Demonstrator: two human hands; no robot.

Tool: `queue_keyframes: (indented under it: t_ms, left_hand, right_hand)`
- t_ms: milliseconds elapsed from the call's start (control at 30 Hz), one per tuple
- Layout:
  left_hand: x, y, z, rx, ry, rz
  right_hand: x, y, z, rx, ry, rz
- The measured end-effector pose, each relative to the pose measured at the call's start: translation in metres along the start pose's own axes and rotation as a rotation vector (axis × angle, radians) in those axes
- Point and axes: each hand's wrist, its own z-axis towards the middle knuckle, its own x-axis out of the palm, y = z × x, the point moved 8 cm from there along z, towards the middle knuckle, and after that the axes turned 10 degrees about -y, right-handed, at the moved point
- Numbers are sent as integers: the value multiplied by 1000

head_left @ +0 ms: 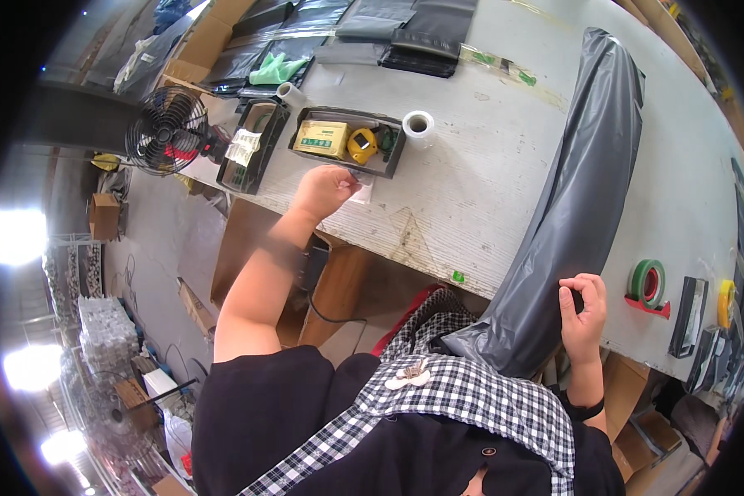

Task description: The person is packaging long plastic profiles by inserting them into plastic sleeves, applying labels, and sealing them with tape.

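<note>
A long package wrapped in dark grey plastic (pixel 583 165) lies across the right part of the white table, its near end hanging over the front edge against my body. My right hand (pixel 584 321) is at its right side with thumb and forefinger pinched together; whatever is between them, if anything, cannot be made out. My left hand (pixel 326 192) reaches to the table's left front, its fingertips closed at a small pale slip (pixel 362 193). Just beyond it stands a black tray (pixel 345 165) with a yellow box (pixel 322 138) and a yellow tape measure (pixel 362 145) inside.
A white roll (pixel 419 130) stands right of the tray. A second black tray (pixel 255 149) and a fan (pixel 168 130) are farther left. Dark plastic bags (pixel 426 37) lie at the back. Green tape (pixel 646 281) and a black-framed item (pixel 688 316) are at the right.
</note>
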Motion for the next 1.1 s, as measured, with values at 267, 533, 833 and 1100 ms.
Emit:
queue_keyframes:
  t_ms: [267,533,833,1100]
  left_hand:
    - [-10,-6,6,-86,-49,151]
    - [-34,-29,0,13,-90,7]
    - [-90,-180,-60,529,-258,33]
    - [-18,-321,-94,917,-279,-186]
  right_hand:
    - [4,3,0,-3,-6,12]
    - [5,1,1,-5,-13,0]
    - [-3,22,7,-33,165,129]
    - [37,35,0,561,162,989]
